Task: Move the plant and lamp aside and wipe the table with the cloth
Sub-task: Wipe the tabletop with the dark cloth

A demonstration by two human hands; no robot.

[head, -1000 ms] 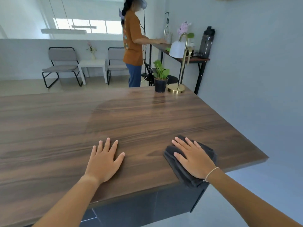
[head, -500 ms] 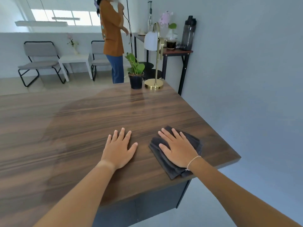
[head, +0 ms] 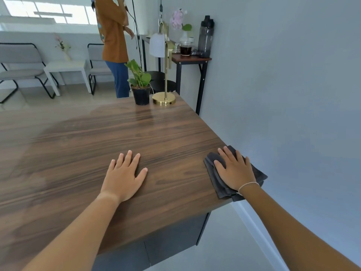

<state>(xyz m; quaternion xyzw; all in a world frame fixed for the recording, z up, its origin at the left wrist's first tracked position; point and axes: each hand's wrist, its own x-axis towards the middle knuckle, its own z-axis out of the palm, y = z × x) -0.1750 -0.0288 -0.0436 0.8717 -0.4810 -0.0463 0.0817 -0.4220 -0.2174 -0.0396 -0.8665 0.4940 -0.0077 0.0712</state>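
Observation:
A dark grey folded cloth (head: 215,177) lies at the right edge of the wooden table (head: 97,145), partly hanging over the edge. My right hand (head: 234,171) presses flat on the cloth, fingers spread. My left hand (head: 125,177) rests flat on the bare wood to the left of it, holding nothing. At the table's far right corner stand a small green plant in a black pot (head: 141,87) and, just right of it, a gold lamp with a white shade (head: 164,71).
A grey wall (head: 283,85) runs close along the table's right side. A person in an orange top (head: 114,36) stands beyond the far edge by a narrow side table (head: 189,58) holding a bottle and a glass. Chairs and a white table (head: 66,68) stand at the back left.
My right hand has slid the cloth rightwards to the table's right edge. My left hand stays flat on the wood. The person at the back has turned away from the side table.

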